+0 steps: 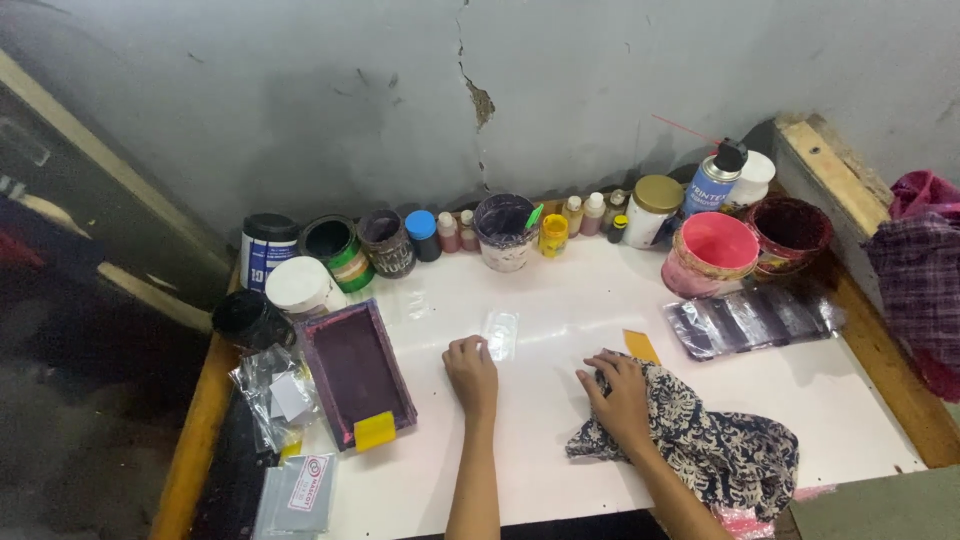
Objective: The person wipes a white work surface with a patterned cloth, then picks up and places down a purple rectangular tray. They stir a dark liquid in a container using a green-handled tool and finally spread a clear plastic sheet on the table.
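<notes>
Lining the white table's (pixel 600 300) twelve o'clock edge stand paint jars (pixel 505 232), small bottles and a blue spray can (pixel 712 180). Left hand (pixel 472 372) rests curled, fingertips touching a clear plastic piece (pixel 501 333); right hand (pixel 620 395), at three o'clock, clamps a patterned cloth (pixel 715 445).

A blue spray can (pixel 712 180) with a white label is seen by the wall, a grey packet (pixel 297 494) with a red-marked white label at the near-left edge.

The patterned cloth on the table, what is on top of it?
The right hand presses on the near end of the patterned cloth; the forearm crosses it. Whatever lies beneath the cloth on the white table is hidden.
</notes>
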